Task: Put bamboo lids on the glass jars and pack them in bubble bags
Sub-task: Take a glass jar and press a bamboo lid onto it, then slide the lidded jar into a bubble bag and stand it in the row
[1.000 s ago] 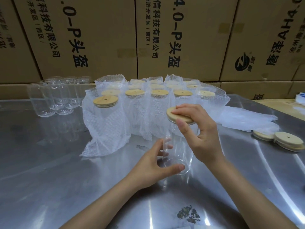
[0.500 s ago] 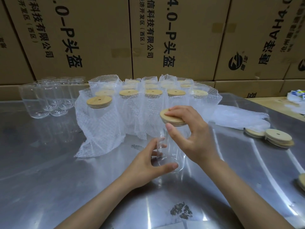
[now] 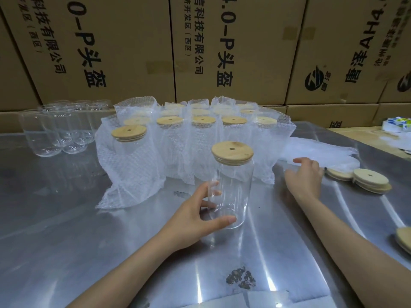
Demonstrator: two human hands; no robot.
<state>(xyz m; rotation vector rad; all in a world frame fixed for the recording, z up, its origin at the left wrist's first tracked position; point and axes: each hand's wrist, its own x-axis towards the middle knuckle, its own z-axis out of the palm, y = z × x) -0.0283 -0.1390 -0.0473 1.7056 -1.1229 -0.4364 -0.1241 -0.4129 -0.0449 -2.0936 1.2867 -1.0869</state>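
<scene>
Bamboo lid [image 3: 232, 152] w/ a small centre hole sits flat on top of the clear glass jar [image 3: 231, 192], which stands upright on the steel table [image 3: 66, 230], near centre of view. Left hand [image 3: 195, 216] grips the jar low down: thumb curled across the front near the base, fingers wrapped round the far side, seen thru the glass. Right hand [image 3: 305, 176] is off to the right, apart from the jar, palm down, fingers loosely spread & holding nothing; fingertips reach toward the flat pile of empty bubble bags [image 3: 318, 152] lying on the table. Can't tell if they touch it.

Just right of that hand: a small stack of spare bamboo lids [image 3: 369, 182], some overlapping. Another lid [image 3: 404, 238] is cut off at the right edge, closer to the camera.

Behind the jar, a cluster of lidded jars already in bubble bags [image 3: 178, 141] stands in rows, bag tops open so the lids show. The front-left one has its bag trailing onto the table. Far left at the back, a group of bare glass jars w/o lids [image 3: 57, 130], upright & close together.

Cardboard cartons [image 3: 133, 52] w/ black printed text are stacked as a wall behind the table. Dark scuffed patch [image 3: 241, 278] on the steel near the bottom edge.
</scene>
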